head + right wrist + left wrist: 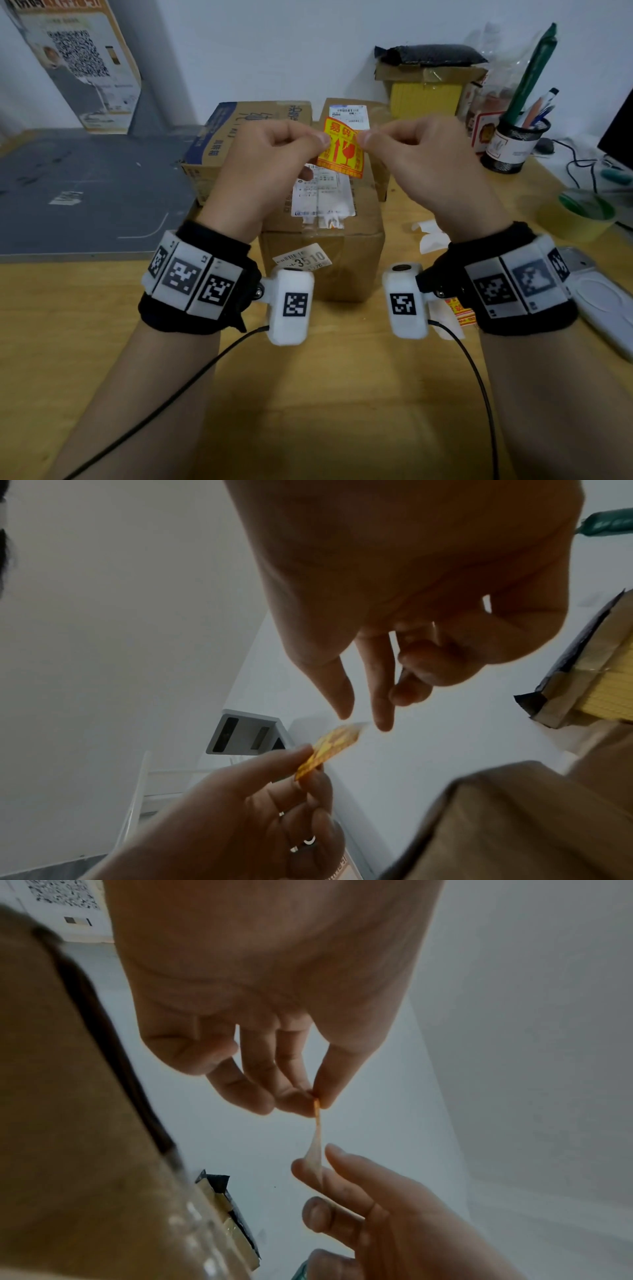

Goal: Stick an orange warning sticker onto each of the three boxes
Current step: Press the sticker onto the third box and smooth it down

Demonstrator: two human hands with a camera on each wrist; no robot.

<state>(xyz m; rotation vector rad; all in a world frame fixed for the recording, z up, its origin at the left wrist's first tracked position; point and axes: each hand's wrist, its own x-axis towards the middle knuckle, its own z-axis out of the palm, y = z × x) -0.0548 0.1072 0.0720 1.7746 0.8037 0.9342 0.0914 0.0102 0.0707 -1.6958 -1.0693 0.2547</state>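
An orange warning sticker (340, 152) with red print hangs in the air above the boxes, held by its top edge. My left hand (323, 139) pinches its upper left corner and my right hand (363, 137) pinches the upper right corner. In the left wrist view the sticker (317, 1121) is edge-on between my left hand (316, 1100) and the right fingers (342, 1167). The right wrist view shows my right hand (363, 722) at the sticker's (329, 748) pale corner. Below stand a near brown box (322, 274), a blue-printed box (239, 137) and a third box (375, 113).
Spare orange stickers (460, 313) and white backing scraps (428, 236) lie on the wooden table (308, 394) near my right wrist. A tape roll (582, 212), a pen holder (517, 144) and a white device (603, 308) stand at the right. A grey mat (85, 192) covers the left.
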